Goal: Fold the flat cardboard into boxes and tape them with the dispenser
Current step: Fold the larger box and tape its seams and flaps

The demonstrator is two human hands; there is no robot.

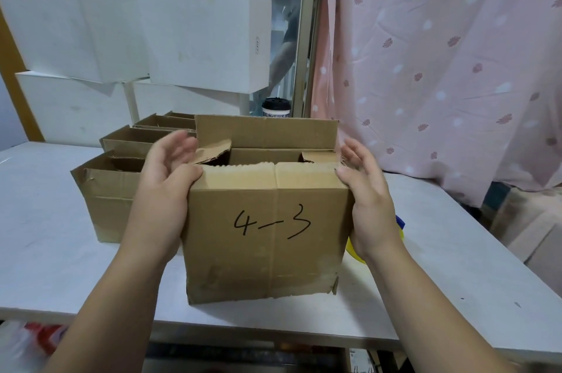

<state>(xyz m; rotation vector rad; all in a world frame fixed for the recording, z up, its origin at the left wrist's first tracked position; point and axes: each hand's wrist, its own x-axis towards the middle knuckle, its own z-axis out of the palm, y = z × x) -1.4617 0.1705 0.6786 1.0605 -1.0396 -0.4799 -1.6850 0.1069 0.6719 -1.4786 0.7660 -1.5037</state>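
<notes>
Your left hand (165,190) and right hand (368,199) press flat on the two sides of the brown box (264,236) marked 4-3, fingers loose, thumbs on its near flap. It stands on the white bench (45,236). More open boxes (112,199) sit behind, left.

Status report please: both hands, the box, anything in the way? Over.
Both open: left hand and right hand press sides of box 4-3. Its far flap upright, top untaped. Dispenser half hidden behind right hand.
</notes>
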